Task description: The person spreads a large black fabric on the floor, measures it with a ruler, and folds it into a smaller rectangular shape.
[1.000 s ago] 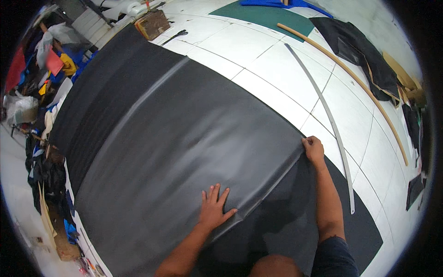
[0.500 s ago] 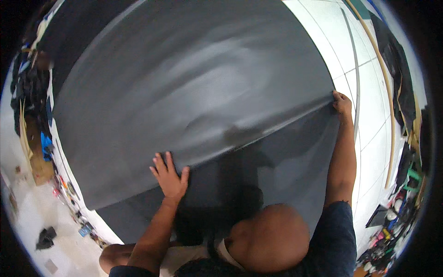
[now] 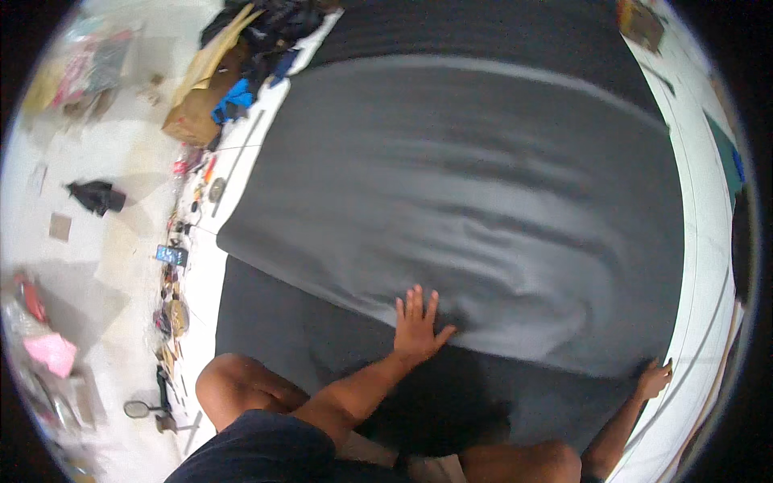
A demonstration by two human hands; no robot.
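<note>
A large dark grey sheet [image 3: 483,185], smooth and slightly shiny, lies over a darker layer [image 3: 270,314]. Its near edge runs across in front of me, with soft wrinkles behind it. My left hand [image 3: 417,332] rests flat on that edge near the middle, fingers stretched out and thumb apart, holding nothing. At the sheet's near right corner, my right hand [image 3: 654,380] has its fingers closed on the edge; the fingertips are partly hidden. My bent knees [image 3: 237,386] are close to the darker layer.
Left of the sheet runs a row of small tools and oddments, with a blue packet [image 3: 171,255] and a magnifier-like round tool [image 3: 138,409]. A brown box [image 3: 193,117] and black material stand at far left. A thin strip [image 3: 708,354] lies along the right.
My view has turned, showing more of the left side. The left hand has moved along the sheet's edge toward the middle, still flat. The right hand stays at the near right corner.
</note>
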